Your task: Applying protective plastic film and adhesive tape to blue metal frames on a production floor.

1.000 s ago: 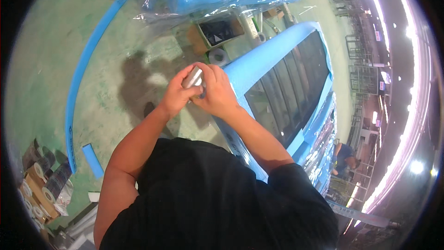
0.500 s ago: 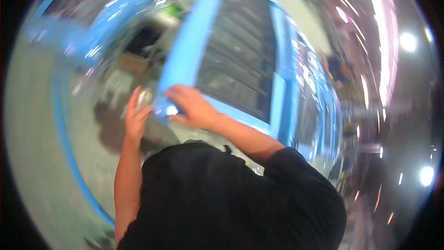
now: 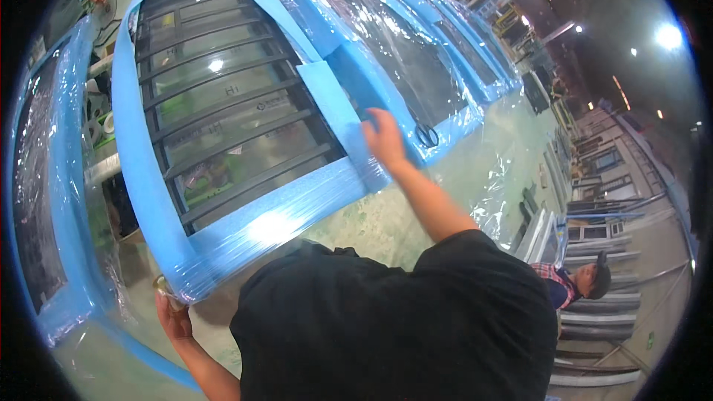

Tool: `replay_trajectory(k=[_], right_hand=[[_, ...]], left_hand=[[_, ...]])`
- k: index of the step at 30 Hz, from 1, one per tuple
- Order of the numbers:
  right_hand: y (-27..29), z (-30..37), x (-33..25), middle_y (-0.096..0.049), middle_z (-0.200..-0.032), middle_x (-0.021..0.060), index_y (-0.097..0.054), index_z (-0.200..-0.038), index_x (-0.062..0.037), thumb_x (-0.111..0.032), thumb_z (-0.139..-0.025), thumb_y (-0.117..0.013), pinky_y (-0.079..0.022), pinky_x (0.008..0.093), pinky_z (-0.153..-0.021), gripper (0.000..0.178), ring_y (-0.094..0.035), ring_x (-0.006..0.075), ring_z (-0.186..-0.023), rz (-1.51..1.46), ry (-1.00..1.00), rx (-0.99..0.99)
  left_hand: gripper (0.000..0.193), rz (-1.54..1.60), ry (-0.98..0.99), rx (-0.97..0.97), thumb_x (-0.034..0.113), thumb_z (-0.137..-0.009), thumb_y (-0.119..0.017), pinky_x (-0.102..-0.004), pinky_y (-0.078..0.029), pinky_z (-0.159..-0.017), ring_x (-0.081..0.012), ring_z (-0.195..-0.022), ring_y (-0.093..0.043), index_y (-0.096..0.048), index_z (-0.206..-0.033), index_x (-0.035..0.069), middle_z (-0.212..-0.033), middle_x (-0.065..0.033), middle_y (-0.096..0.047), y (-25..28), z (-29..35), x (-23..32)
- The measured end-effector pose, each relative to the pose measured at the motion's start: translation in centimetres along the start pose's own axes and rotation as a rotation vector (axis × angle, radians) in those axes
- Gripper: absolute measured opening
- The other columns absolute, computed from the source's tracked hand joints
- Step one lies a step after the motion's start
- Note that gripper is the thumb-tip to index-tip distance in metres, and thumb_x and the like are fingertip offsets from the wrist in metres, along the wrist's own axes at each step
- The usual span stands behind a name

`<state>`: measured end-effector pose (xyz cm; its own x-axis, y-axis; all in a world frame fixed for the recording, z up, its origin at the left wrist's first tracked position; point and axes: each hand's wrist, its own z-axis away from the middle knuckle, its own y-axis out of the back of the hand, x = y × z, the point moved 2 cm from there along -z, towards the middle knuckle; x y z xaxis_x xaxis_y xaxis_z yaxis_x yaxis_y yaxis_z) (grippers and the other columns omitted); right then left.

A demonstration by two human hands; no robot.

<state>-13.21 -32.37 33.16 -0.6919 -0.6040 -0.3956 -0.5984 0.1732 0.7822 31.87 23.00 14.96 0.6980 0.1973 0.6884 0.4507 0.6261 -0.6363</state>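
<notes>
The two hands are well apart, one at each side of the big window [image 3: 223, 100], which has dark bars across its glass and blue foam [image 3: 139, 148] around its edge. The left hand [image 3: 176, 317] is by the near-left corner of this window, and its fingers are closed on a small shiny roll [image 3: 160, 283] (it looks like clear tape or film, but it is too small to tell). This roll is just beside the corner; I cannot tell if it touches the foam. The right hand [image 3: 385, 141] is open, with the fingers spread, over the right edge of the window near its near-right corner, and I cannot tell if it touches there. Clear film [image 3: 212, 263] covers the foam along the near side of the window and shines strongly. To the right of the window lies a second wrapped window [image 3: 401, 37], with black scissors [image 3: 427, 135] on its near end. To the left of the big window is another wrapped window [image 3: 38, 193], and a blue strip [image 3: 152, 357] stretches below its near-left corner.
</notes>
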Motion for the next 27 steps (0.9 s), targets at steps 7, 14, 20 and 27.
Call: replay_trajectory(k=[7,14,20,27], right_hand=[[5.4,3.0,24.4,-0.071,-0.118,0.0293,-0.073,-0.115,0.0020,-0.013,-0.086,-0.061,-0.053,0.0527,-0.098,0.034,-0.067,0.0447,-0.115,0.360,-0.637,-0.255],[8.0,-1.4,29.2,-0.073,-0.113,0.0254,-0.067,-0.118,-0.0011,-0.016,-0.077,-0.073,-0.055,0.0475,-0.096,0.044,-0.070,0.0430,-0.110,0.628,-0.577,-0.480],[11.9,-0.7,25.1,-0.070,-0.111,0.0224,-0.059,-0.122,0.0005,-0.017,-0.079,-0.074,-0.053,0.0470,-0.095,0.048,-0.068,0.0415,-0.109,0.629,-0.446,-0.185],[9.4,5.3,-2.1,-0.069,-0.106,0.0035,-0.060,-0.129,-0.0044,-0.010,-0.101,-0.069,-0.050,0.0217,-0.072,0.030,-0.065,0.0099,-0.083,-0.437,-0.393,0.088]], left_hand=[[0.050,-0.105,0.111,0.118,0.031,-0.099,-0.065,-0.0478,-0.052,-0.104,-0.0266,-0.125,-0.062,-0.056,-0.142,0.008,-0.138,-0.0085,-0.064,1.0,1.0,1.2],[0.055,-0.196,-0.040,0.337,0.011,-0.092,-0.070,-0.0373,-0.060,-0.086,-0.0207,-0.106,-0.067,-0.054,-0.144,0.010,-0.119,-0.0047,-0.067,-1.6,-0.3,2.2],[0.065,-0.351,0.134,0.307,0.008,-0.087,-0.075,-0.0391,-0.060,-0.084,-0.0203,-0.102,-0.067,-0.051,-0.147,0.010,-0.116,-0.0063,-0.067,0.4,-0.6,4.1],[0.073,-0.193,0.289,-0.099,0.010,-0.082,-0.082,-0.0414,-0.061,-0.088,-0.0266,-0.102,-0.070,-0.052,-0.149,0.010,-0.118,-0.0118,-0.069,5.0,-3.8,4.9]])
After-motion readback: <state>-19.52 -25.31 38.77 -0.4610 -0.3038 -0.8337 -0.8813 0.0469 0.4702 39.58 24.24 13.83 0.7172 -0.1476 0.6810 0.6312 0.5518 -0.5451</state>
